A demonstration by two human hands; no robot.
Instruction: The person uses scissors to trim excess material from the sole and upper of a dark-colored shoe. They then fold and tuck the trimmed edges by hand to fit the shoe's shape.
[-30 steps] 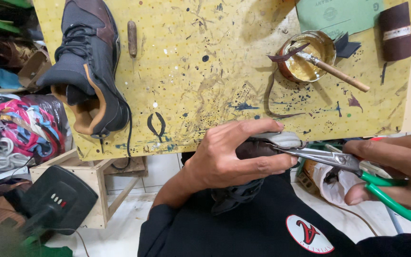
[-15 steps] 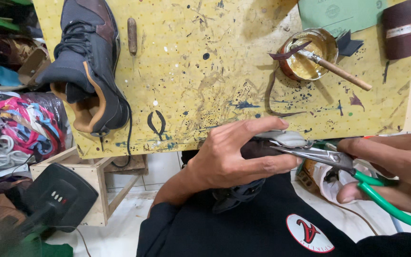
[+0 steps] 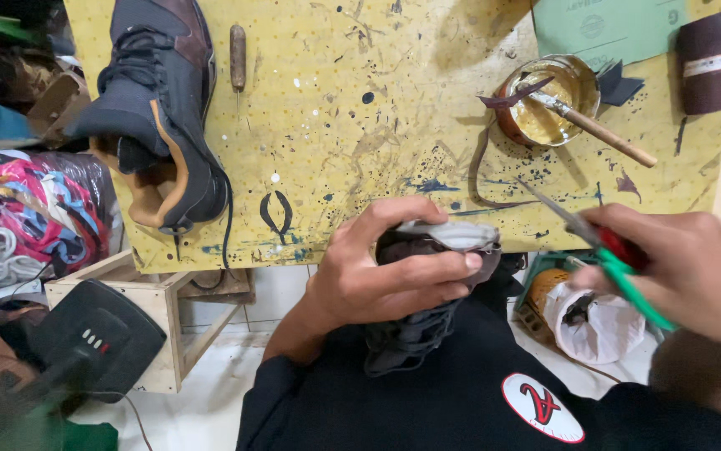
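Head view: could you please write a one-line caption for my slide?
Left hand grips a dark shoe while right hand holds green-handled pliers above a paint-stained yellow workbench.

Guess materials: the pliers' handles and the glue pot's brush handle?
Green-handled pliers in the right hand: handles look like glossy plastic or rubber sleeving, uniform bright colour; blurred, so unsure. Brush handle in the round glue pot: apparently bare wood, matte tan.

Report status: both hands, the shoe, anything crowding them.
Left hand gripping dark shoe against the lap. Right hand holds green-handled pliers, tip off the shoe. Glue tin on the yellow bench beyond, not obstructing.
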